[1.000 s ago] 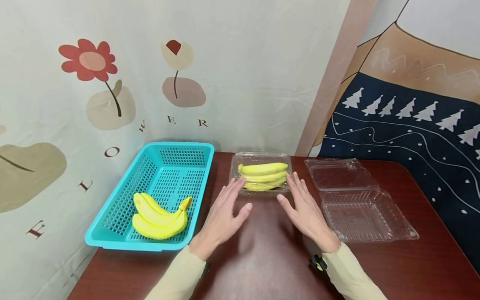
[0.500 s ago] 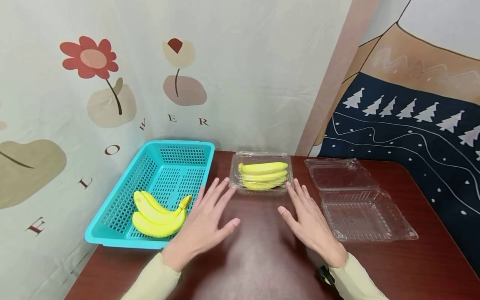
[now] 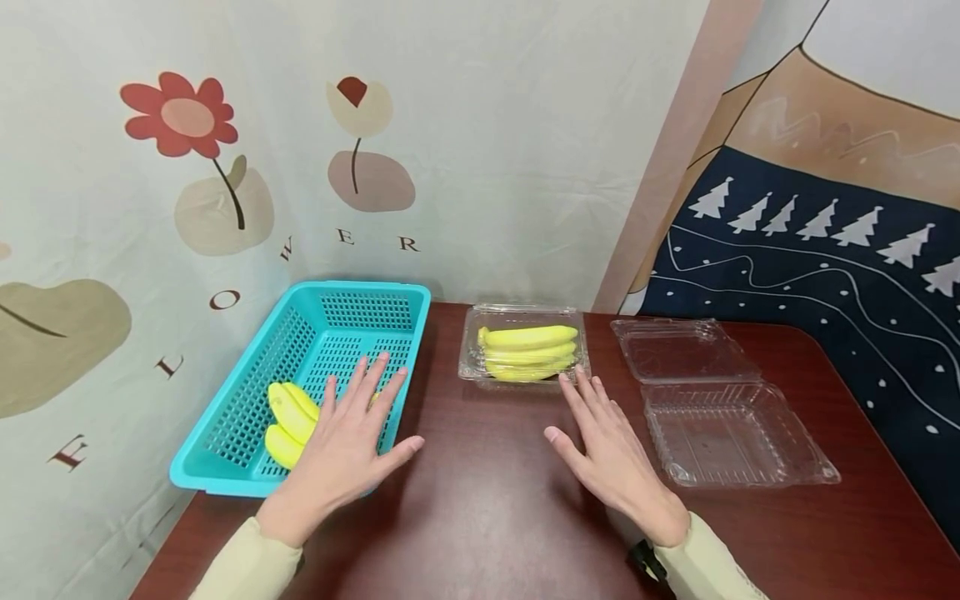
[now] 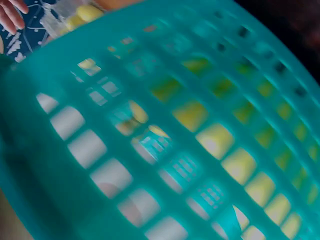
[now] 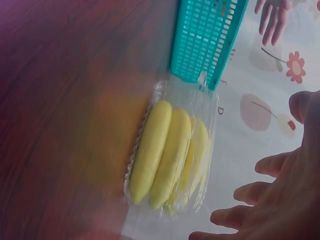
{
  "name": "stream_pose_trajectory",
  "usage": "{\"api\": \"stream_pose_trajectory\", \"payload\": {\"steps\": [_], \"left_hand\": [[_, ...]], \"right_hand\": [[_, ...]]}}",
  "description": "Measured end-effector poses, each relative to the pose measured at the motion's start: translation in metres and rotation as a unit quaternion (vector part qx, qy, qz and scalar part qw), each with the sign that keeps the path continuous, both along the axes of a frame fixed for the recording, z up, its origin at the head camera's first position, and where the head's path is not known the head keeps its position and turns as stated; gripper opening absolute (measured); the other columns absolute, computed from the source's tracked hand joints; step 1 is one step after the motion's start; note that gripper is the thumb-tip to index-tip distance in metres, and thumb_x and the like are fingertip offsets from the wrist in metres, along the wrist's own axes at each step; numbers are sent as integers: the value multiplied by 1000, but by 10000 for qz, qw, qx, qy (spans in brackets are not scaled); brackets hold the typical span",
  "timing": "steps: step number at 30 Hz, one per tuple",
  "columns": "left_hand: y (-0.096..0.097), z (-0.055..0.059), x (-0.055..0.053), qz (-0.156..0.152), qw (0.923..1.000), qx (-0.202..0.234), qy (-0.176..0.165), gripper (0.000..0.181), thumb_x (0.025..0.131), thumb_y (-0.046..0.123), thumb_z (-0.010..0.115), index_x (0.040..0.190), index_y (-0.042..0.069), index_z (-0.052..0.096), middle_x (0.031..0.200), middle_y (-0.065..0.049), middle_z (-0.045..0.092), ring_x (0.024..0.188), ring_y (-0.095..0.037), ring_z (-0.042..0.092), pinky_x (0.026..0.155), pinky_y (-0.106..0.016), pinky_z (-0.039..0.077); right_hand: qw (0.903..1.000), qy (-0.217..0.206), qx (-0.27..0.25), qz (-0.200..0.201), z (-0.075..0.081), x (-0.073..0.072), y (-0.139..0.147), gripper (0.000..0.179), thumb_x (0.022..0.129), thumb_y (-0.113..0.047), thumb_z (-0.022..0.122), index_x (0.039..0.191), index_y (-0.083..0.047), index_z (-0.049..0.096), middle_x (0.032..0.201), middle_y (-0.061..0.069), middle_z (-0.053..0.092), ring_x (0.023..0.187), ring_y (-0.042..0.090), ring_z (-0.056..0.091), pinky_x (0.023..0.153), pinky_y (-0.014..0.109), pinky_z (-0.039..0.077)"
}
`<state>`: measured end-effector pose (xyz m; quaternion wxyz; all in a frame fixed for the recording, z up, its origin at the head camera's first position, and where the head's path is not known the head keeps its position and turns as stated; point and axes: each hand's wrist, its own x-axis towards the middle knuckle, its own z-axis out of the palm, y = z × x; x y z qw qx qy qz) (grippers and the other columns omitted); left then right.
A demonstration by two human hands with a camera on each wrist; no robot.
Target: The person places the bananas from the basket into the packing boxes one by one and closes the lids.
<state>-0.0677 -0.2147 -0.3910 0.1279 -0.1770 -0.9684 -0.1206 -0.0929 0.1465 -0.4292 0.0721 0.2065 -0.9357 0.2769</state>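
Note:
My left hand (image 3: 341, 446) is over the right side of the turquoise basket (image 3: 420, 333), fingers spread and holding nothing. It partly hides a bunch of yellow bananas (image 3: 288, 421) lying in the basket. In the left wrist view the perforated basket wall (image 4: 165, 115) fills the picture, with yellow showing through its holes. My right hand (image 3: 615, 458) has its fingers extended, the tips close to the front right corner of a closed clear plastic clamshell box (image 3: 468, 367). Inside that box lies another bunch of bananas (image 5: 172, 155).
To the right, a second clear clamshell box (image 3: 738, 429) stands with its lid (image 3: 678, 350) folded back. Everything rests on a dark red-brown table (image 3: 495, 500). A printed flower curtain (image 3: 510, 167) hangs right behind the basket and the closed box.
My left hand has moved left from the closed box to over the basket, now covering part of the bananas. My right hand has drawn back slightly from the box.

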Motion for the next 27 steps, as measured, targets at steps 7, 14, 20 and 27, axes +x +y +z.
{"api": "stream_pose_trajectory", "payload": {"steps": [7, 14, 20, 27], "left_hand": [[-29, -4, 1, 189, 9995, -248, -110, 92, 92, 65, 64, 162, 13, 35, 170, -18, 19, 155, -46, 12, 116, -77, 8], [-56, -3, -3, 246, 9981, -430, -374, 96, 90, 68, 65, 163, 14, 33, 170, -19, 19, 154, -48, 14, 112, -81, 10], [-72, -2, -6, 234, 9946, -691, -737, 98, 90, 71, 63, 163, 14, 33, 169, -21, 22, 152, -50, 20, 110, -83, 13], [-83, -3, -12, 133, 9896, -923, -1097, 103, 87, 76, 62, 163, 13, 34, 166, -23, 26, 150, -52, 23, 109, -83, 13]], "right_hand": [[9996, 167, 58, 240, 0, 4, -12, 75, 105, -52, 52, 165, -16, 27, 172, 9, 16, 156, 40, 19, 118, 67, 25], [9982, 197, 102, 564, 3, 8, -30, 74, 104, -55, 51, 165, -18, 31, 172, 6, 17, 157, 35, 18, 119, 65, 26], [9951, 100, 266, 950, 5, 12, -49, 74, 104, -59, 47, 165, -20, 30, 172, 5, 18, 156, 36, 21, 119, 65, 26], [9860, 107, 660, 1529, 7, 17, -72, 74, 106, -62, 41, 165, -18, 31, 173, 4, 15, 156, 37, 20, 119, 63, 27]]}}
